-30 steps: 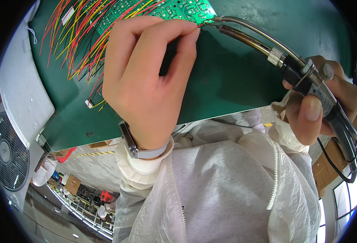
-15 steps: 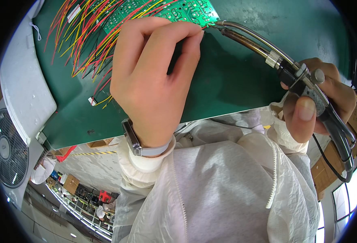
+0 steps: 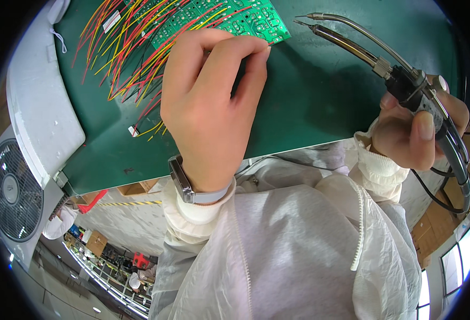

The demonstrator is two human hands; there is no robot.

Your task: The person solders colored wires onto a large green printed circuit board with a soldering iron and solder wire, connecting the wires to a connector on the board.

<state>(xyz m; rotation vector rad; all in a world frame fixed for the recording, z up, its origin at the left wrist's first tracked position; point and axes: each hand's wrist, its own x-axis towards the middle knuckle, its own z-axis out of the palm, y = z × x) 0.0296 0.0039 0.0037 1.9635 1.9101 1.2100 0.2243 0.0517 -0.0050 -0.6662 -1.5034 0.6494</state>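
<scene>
A green circuit board [image 3: 264, 22] lies at the far edge of view, with many red, yellow and black wires [image 3: 133, 53] spread to its left. My left hand [image 3: 211, 101] is closed in a pinch at the board's near right corner. A short red wire end [image 3: 270, 43] shows at its fingertips; the rest of that wire is hidden by the hand. My right hand [image 3: 424, 128] grips a soldering iron [image 3: 347, 45] with a thin curved metal tube alongside. The iron's tip points left and is apart from the board.
The green work mat [image 3: 309, 112] covers the table. A small white connector [image 3: 133, 131] with wires lies left of my left hand. A white foam piece [image 3: 42, 101] stands at the left edge, with a fan [image 3: 16, 189] beyond it. The iron's black cable [image 3: 437, 202] loops at the right.
My right hand has drawn the soldering iron up and to the right, away from the board corner. My left hand keeps its pinch there. The whole view has shifted slightly.
</scene>
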